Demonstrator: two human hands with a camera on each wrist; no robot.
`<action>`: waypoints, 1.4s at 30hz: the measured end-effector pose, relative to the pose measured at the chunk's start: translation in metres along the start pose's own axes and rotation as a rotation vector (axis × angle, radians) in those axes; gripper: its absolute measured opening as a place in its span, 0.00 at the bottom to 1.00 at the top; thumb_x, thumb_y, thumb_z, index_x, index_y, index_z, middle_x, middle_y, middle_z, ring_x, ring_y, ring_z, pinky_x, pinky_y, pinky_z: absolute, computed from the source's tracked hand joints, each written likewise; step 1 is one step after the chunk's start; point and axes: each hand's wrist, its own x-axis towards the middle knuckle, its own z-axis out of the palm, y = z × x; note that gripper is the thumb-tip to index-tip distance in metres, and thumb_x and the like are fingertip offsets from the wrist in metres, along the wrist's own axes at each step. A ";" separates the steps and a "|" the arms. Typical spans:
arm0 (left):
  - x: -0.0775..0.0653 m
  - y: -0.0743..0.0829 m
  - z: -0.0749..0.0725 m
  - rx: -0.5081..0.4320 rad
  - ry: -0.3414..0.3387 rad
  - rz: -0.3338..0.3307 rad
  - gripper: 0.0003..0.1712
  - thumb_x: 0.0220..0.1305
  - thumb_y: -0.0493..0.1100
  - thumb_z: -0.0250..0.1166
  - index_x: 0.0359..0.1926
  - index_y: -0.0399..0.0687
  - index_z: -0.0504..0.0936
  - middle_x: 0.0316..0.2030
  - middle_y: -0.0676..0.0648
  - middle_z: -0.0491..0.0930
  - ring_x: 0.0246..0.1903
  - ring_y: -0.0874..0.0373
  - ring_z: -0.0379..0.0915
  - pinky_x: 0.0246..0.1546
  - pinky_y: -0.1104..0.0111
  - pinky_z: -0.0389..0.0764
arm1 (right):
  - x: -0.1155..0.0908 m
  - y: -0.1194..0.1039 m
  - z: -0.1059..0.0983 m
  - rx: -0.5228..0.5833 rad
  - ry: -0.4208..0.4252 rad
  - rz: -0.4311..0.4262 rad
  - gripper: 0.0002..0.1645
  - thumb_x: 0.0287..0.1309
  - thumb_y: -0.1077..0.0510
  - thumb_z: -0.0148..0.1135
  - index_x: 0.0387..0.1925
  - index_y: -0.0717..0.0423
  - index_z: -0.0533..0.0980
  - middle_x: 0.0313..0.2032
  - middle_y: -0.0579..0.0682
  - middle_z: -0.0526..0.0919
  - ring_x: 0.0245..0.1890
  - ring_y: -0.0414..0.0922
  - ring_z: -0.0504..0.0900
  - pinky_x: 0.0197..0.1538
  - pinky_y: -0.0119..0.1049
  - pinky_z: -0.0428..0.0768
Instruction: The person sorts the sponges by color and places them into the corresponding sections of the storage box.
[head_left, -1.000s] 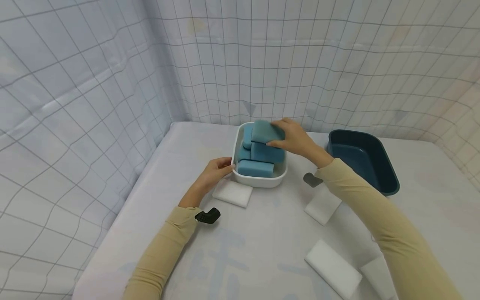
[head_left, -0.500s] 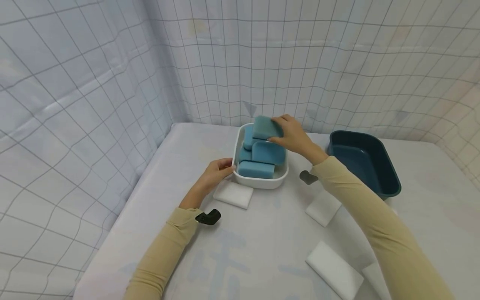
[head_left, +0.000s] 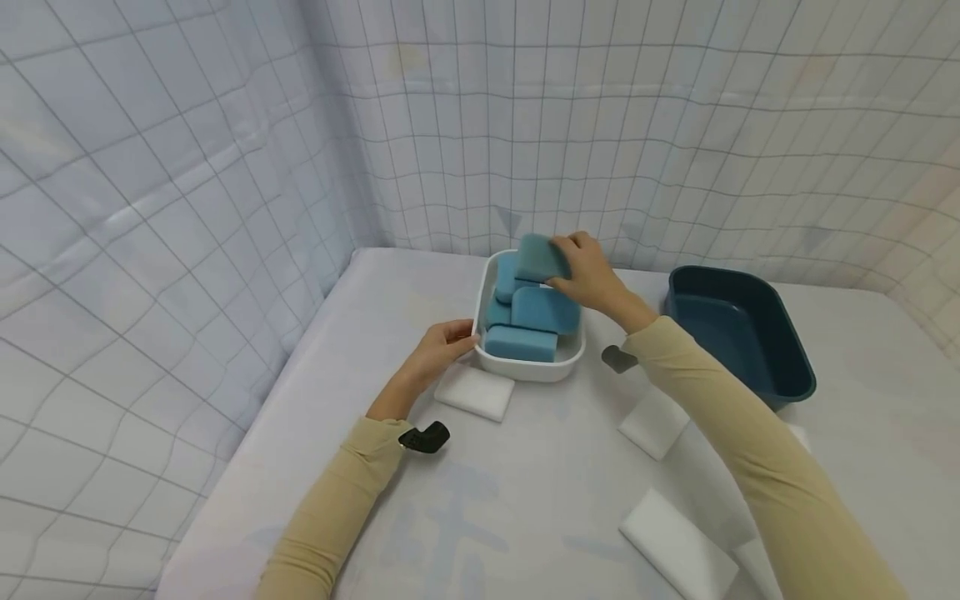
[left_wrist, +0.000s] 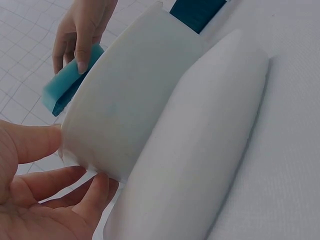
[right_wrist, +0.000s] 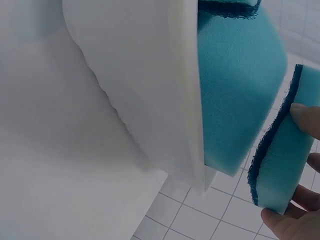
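A white tub [head_left: 525, 372] holds several blue sponges [head_left: 521, 343], some overlapping. At the tub's left side, my left hand [head_left: 435, 350] pinches its rim; in the left wrist view the thumb [left_wrist: 37, 142] is on the rim and the fingers bend against the wall below. My right hand [head_left: 591, 277] grips a lighter blue-green sponge [head_left: 538, 258] by its right end, tilted above the tub's back part. The right wrist view shows this sponge's dark scouring layer [right_wrist: 272, 135], apart from a sponge [right_wrist: 240, 90] sticking up past the rim.
To the right stands a dark blue tub [head_left: 731, 333]. A white sponge block [head_left: 475, 392] lies just in front of the white tub. More white blocks [head_left: 678, 546] lie on the white cloth at the front right, partly behind the right sleeve. Grid-patterned curtains [head_left: 487, 125] enclose the back and sides.
My right hand has raised the blue-green sponge slightly off the sponges below and tilted it. The left hand keeps its hold on the tub. The whole view has shifted a little.
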 end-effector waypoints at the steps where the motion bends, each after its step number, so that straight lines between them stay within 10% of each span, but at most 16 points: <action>1: 0.000 0.000 0.000 -0.001 0.001 -0.002 0.28 0.69 0.41 0.53 0.67 0.36 0.62 0.65 0.36 0.66 0.65 0.44 0.62 0.67 0.54 0.65 | 0.000 0.000 0.000 0.001 -0.004 -0.002 0.39 0.53 0.58 0.66 0.64 0.65 0.63 0.56 0.70 0.67 0.55 0.62 0.68 0.57 0.54 0.74; 42: -0.002 0.009 0.002 0.089 -0.010 -0.016 0.29 0.70 0.44 0.52 0.66 0.34 0.62 0.65 0.35 0.66 0.65 0.43 0.62 0.65 0.52 0.67 | -0.022 0.013 0.001 0.077 -0.042 -0.086 0.40 0.59 0.54 0.62 0.68 0.61 0.57 0.67 0.65 0.59 0.67 0.60 0.61 0.67 0.55 0.65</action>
